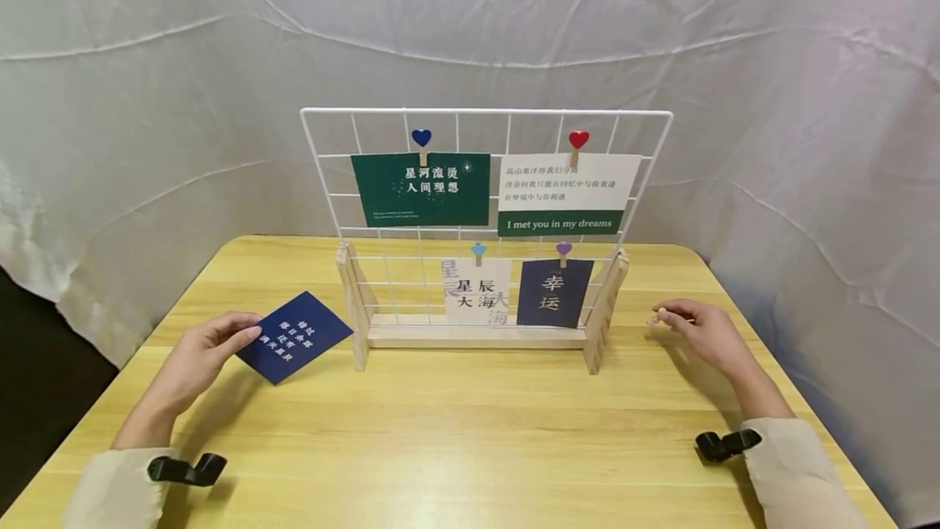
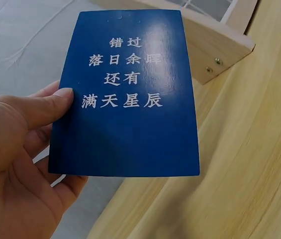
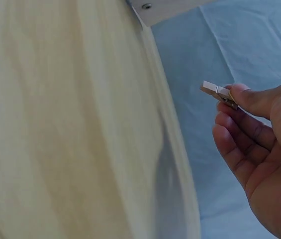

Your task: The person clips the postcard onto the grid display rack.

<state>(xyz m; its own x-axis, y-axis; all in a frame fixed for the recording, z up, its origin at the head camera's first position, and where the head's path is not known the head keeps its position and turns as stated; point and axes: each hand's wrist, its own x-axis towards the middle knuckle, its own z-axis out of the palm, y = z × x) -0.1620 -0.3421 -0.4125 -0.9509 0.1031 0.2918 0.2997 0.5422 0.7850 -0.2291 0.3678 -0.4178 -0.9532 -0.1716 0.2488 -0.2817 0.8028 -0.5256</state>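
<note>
My left hand pinches a dark blue card by one edge, thumb on its printed face and fingers behind. White Chinese writing on the card faces up in the left wrist view. At the right of the table, my right hand pinches a small wooden clothespin between thumb and index finger; its bare jaws point away from the fingertips. Between the hands stands a white wire grid rack on a wooden base. The blue card is just left of the base.
On the grid hang a green card, a white-and-green card, a white card and a navy card, each under a heart-topped clothespin. The wooden table ends at a grey cloth backdrop.
</note>
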